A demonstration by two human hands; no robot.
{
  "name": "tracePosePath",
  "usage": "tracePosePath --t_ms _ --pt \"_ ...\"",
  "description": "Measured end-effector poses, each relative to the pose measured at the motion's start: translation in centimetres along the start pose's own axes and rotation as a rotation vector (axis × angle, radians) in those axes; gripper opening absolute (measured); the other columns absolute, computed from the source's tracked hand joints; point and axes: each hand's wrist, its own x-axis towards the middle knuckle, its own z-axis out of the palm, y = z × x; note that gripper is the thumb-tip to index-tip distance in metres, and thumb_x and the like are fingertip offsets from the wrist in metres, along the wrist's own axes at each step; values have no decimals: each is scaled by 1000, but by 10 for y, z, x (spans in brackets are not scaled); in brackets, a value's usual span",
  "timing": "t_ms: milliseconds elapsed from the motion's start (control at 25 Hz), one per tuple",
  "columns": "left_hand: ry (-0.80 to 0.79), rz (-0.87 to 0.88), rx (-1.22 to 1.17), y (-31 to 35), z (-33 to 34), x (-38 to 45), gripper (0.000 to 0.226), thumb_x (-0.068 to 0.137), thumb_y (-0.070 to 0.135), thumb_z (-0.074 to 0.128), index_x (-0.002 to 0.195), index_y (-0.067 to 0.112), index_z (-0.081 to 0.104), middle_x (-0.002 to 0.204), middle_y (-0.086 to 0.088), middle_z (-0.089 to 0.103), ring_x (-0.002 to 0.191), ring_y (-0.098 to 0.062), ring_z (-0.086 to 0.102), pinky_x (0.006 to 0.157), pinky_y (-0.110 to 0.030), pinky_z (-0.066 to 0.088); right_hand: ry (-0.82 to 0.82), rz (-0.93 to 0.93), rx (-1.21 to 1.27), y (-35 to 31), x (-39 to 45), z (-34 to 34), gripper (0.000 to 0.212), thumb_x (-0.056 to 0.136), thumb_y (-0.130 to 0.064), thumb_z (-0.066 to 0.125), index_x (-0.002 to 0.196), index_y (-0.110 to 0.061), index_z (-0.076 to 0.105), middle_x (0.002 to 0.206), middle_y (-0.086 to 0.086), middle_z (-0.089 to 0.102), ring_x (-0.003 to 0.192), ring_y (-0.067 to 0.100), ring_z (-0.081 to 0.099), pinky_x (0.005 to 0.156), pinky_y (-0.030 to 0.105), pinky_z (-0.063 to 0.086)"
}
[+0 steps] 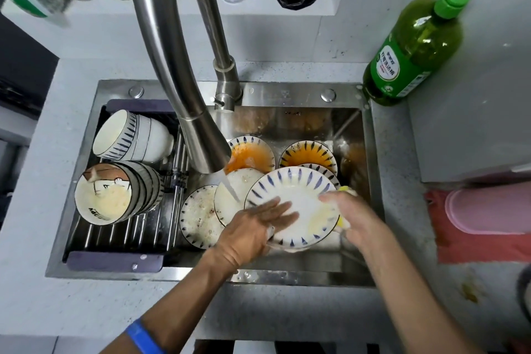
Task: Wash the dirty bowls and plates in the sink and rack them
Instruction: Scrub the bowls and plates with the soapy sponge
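Left hand (258, 224) lies flat on the plate (293, 204), right hand (344, 210) gripping its three-o'clock rim, rack (115, 259) at nine o'clock.

Blue-dashed white plate (290, 210), tilted, above dirty dishes (250, 156) in sink (287, 95)

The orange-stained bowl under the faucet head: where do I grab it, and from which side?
Pinch the far rim of the orange-stained blue-dashed bowl, coming from the back of the steel sink. It sits upright; a white plate overlaps its near edge and the steel faucet head covers its left, so only the far-right rim is free.
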Motion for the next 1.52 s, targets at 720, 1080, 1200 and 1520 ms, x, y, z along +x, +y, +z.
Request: tracePosePath --t_ms 720,1080,1200,1520 --pt "473 -1128 -1700 65 -37 18 42 68 -11 76 107 0 67 92 -14 76 91 -34 73 80 -57 58 166 -1100 -751 7 14 44 42 93 -45 53 129 -24 63 140 -1 55 133 21 46 113 36 33" --pt "813 -1167 -2058 59 -30 32 60 53 -9 69 113 -7 66 105 -23 72 87 -34 70 74 -44 60 16 -1344 -951 31 -4 33 47 89 -10 60 136 -14 56 146 7 48 139 29 38 116 45 31" --pt "790 -1107 -2272 65 -21 28 72 46 0 72 117 -9 63 115 -23 68 96 -34 66 79 -38 60 242 -1366 -867 71 -28 26 48 92 -4 51 139 -8 52 150 12 44 143 34 32 116 43 32" --pt "474 -1117 -1517 56 -17 9 38 58 2 81 94 1 71 84 -13 74 75 -30 71 65 -39 60 106 -714 -430 5 13 47 46 97 -29 54 142 -28 49 148 -5 45 133 15 45 112 39 39"
